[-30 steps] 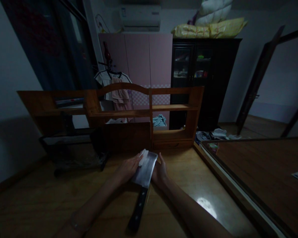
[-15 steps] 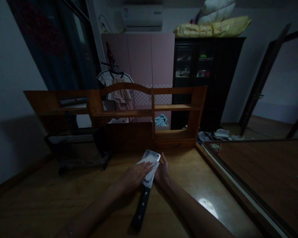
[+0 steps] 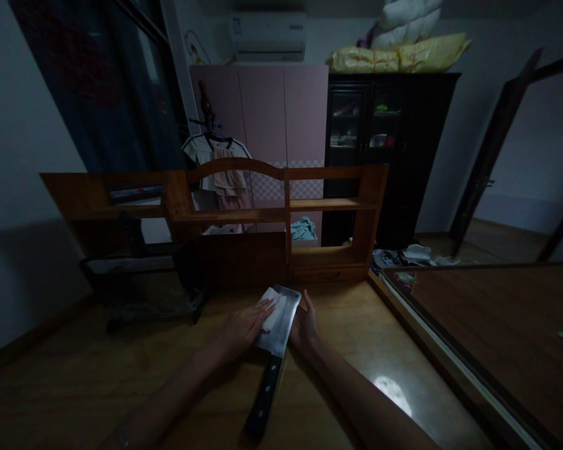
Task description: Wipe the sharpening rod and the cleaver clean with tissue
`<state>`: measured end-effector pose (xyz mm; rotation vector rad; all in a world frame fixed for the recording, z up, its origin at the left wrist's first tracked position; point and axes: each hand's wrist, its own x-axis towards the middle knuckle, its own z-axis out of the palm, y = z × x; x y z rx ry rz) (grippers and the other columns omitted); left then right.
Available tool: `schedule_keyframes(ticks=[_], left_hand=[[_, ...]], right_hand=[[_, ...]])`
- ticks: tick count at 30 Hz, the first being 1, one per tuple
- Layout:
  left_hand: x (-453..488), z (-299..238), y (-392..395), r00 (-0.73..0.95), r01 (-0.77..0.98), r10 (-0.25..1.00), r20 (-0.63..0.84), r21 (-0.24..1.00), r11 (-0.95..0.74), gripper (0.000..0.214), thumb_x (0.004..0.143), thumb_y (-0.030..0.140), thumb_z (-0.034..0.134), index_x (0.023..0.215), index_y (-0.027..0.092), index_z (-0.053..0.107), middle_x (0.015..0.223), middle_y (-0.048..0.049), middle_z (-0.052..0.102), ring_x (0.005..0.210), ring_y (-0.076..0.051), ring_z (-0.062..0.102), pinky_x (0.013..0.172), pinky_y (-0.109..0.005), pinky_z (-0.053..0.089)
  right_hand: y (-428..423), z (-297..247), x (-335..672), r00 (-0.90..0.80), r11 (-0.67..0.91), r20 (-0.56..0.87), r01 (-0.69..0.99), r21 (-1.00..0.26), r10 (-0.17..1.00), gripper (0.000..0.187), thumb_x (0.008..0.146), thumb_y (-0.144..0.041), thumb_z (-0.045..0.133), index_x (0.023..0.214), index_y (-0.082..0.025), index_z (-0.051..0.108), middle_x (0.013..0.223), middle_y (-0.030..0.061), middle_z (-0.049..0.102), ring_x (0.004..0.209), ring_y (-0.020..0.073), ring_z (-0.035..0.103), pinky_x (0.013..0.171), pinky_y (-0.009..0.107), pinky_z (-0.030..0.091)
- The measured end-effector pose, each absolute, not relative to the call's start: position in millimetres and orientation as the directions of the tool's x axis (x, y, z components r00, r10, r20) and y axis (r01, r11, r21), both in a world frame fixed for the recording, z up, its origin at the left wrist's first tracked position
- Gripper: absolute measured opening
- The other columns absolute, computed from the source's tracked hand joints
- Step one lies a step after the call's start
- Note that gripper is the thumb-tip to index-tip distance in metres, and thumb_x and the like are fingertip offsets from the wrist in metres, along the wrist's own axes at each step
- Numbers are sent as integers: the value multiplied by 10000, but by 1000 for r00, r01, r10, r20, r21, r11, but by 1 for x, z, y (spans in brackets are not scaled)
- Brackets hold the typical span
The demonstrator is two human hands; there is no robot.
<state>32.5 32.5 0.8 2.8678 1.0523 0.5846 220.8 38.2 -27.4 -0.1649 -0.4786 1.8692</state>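
A cleaver with a wide steel blade (image 3: 281,320) and a black handle (image 3: 264,397) lies on the wooden desk (image 3: 122,375), blade pointing away from me. My left hand (image 3: 242,327) lies flat on a white tissue (image 3: 265,299), pressing it against the blade's left side. My right hand (image 3: 304,325) rests against the blade's right edge, fingers curled under it, steadying the blade.
A wooden shelf unit (image 3: 286,212) stands at the desk's back edge. A second, darker table (image 3: 497,325) adjoins on the right. Behind are a pink wardrobe (image 3: 263,119), a dark glass cabinet (image 3: 380,137) and hanging clothes (image 3: 223,169). The room is dim.
My left hand with the tissue slid across the blade towards its right side, then back to the blade's left far corner. The right hand and the cleaver stayed put.
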Motion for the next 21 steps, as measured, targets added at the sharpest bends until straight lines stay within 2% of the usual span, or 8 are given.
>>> schedule_keyframes(ticks=[7, 13, 17, 21], left_hand=[[37, 8, 7, 743, 573, 605, 288, 193, -796, 432, 988, 295, 275, 1409, 304, 374, 1471, 14, 348, 1344, -185, 344, 1119, -390, 300], [56, 13, -4, 776, 534, 581, 245, 233, -812, 442, 998, 307, 244, 1433, 305, 324, 1485, 22, 326, 1354, -172, 324, 1138, -381, 274], [67, 12, 7, 789, 530, 572, 226, 221, -819, 444, 1000, 316, 238, 1432, 287, 334, 1484, 5, 330, 1355, -187, 324, 1134, -392, 277], [71, 10, 17, 791, 519, 555, 259, 199, -832, 440, 996, 327, 264, 1424, 273, 354, 1471, -3, 359, 1348, -195, 337, 1133, -398, 276]], right_hand=[[35, -22, 221, -331, -279, 81, -883, -377, 940, 494, 833, -574, 476, 973, -124, 624, 884, 130, 704, 953, 310, 644, 859, 509, 480], [35, -21, 221, -288, -292, -69, -880, -375, 955, 453, 820, -570, 504, 819, -135, 629, 725, 106, 691, 849, 300, 668, 819, 487, 506], [38, -25, 221, -338, -324, -33, -866, -380, 941, 502, 824, -599, 473, 790, -126, 637, 707, 104, 692, 803, 283, 670, 815, 467, 515], [40, -26, 222, -335, -302, 43, -892, -335, 941, 502, 832, -608, 458, 818, -140, 640, 745, 92, 697, 860, 283, 663, 829, 455, 513]])
